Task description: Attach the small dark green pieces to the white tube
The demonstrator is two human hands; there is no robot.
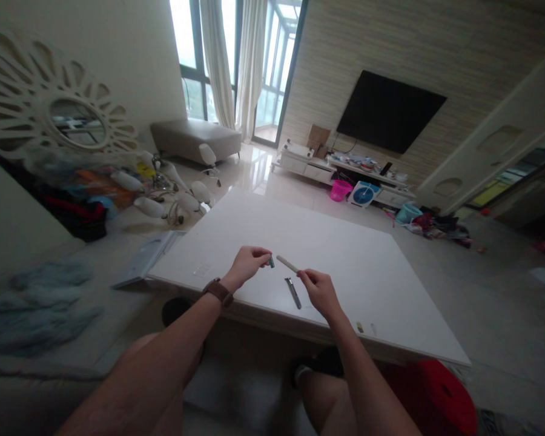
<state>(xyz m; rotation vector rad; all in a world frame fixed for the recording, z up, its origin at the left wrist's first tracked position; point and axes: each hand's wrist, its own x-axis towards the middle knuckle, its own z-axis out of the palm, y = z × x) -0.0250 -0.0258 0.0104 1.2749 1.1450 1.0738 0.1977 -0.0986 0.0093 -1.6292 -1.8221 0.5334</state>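
Observation:
My left hand (251, 260), with a brown watch (218, 292) at its wrist, pinches a small dark green and silver piece (271, 261) over the white table (345, 260). What kind of thing this is cannot be made out. To its right, my right hand (315, 287) is closed on one end of a slim, flat light-grey stick (287, 263). The stick's free end points toward the small piece, with a gap between them. Below and between my hands, a narrow silver and black tool (293, 293) lies on the tabletop, touched by neither hand.
Near the table's right front edge lie a small yellow and dark piece (360, 327) and a clear piece (373, 329). A clear, flat item (203, 269) lies at the left. A red stool (449, 393) stands at the lower right. Lamp parts (200, 192) crowd the floor beyond the left side.

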